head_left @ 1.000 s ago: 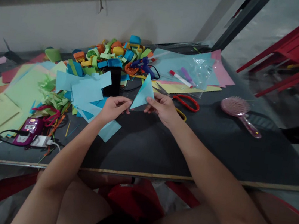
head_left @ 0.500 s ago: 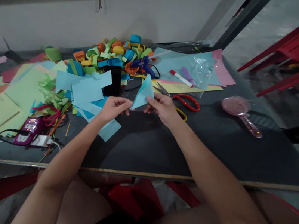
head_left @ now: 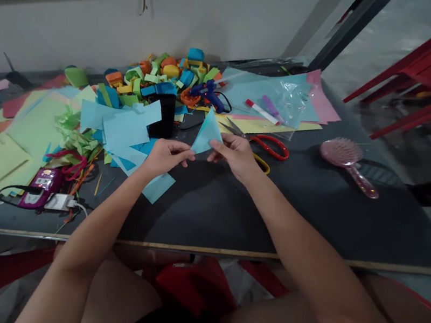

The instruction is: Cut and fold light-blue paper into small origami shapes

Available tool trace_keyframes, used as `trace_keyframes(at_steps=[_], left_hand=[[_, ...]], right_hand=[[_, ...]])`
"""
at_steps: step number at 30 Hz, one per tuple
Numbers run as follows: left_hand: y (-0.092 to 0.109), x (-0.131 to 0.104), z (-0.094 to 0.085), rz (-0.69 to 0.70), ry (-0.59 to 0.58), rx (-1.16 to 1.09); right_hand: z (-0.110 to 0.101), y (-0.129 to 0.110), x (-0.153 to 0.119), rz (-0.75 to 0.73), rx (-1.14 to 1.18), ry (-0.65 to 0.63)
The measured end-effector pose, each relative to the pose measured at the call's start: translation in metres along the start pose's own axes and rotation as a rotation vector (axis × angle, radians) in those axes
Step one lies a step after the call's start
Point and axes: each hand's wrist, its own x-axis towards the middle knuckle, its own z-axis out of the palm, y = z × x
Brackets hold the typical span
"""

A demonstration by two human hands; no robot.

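Observation:
A small light blue paper (head_left: 206,134), folded to a triangle with its tip up, is held above the dark table (head_left: 208,209). My left hand (head_left: 167,157) pinches its lower left corner between thumb and forefinger. At its right side my right hand (head_left: 235,156) grips the paper, the thumb on the near face and fingers behind. Several light blue paper pieces (head_left: 125,128) lie left of the hands, by a black upright object (head_left: 164,115). Scissors with red and yellow handles (head_left: 270,145) rest just behind and right of my right hand.
Coloured paper bits (head_left: 167,75) are heaped by the wall, beside a blue glue gun (head_left: 209,95). Markers (head_left: 262,112) lie on sheets at the back right. A pink hairbrush (head_left: 348,161) is at the right. A purple device (head_left: 43,187) with cables sits front left.
My left hand's fingertips have shifted slightly right and up along the lower left corner of the folded paper. My right hand has stayed almost still.

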Motion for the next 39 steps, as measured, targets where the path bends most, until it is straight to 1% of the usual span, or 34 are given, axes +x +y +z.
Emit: trace_keyframes(at_steps=[6, 14, 19, 25, 27, 31, 32, 33, 34, 36, 37, 39], left_hand=[[-0.006, 0.004, -0.002, 0.034, 0.009, 0.084], [-0.004, 0.005, -0.004, -0.015, 0.002, 0.094], [-0.002, 0.005, -0.005, -0.021, -0.019, 0.1], [0.001, 0.003, -0.006, -0.052, -0.031, 0.073], [-0.001, 0.003, -0.008, -0.036, -0.065, 0.084], [-0.006, 0.004, -0.016, -0.036, -0.208, 0.106], [-0.007, 0.004, -0.017, -0.04, -0.222, 0.112], [-0.007, 0.005, -0.018, -0.044, -0.209, 0.121], [-0.007, 0.005, -0.017, -0.045, -0.17, 0.131], [-0.006, 0.005, -0.013, -0.033, -0.041, 0.128], [-0.006, 0.005, -0.01, -0.018, 0.02, 0.099], [-0.006, 0.005, -0.003, 0.015, 0.09, -0.018]], right_hand=[[0.0, 0.001, 0.0, -0.013, -0.041, 0.026], [-0.001, 0.002, -0.001, 0.012, -0.072, 0.041], [0.0, 0.0, -0.002, 0.056, -0.015, 0.046], [0.001, 0.004, -0.001, 0.039, 0.048, 0.086], [0.0, 0.007, -0.001, 0.037, 0.004, 0.07], [-0.002, 0.009, -0.002, 0.038, -0.113, 0.051], [-0.002, 0.009, -0.002, 0.043, -0.135, 0.05], [-0.002, 0.007, -0.003, 0.045, -0.162, 0.045], [-0.001, 0.006, -0.004, 0.042, -0.198, 0.039], [0.0, 0.001, -0.006, 0.03, -0.281, 0.014], [0.002, 0.0, -0.008, 0.026, -0.318, 0.0], [0.005, -0.003, -0.011, 0.027, -0.366, -0.036]])
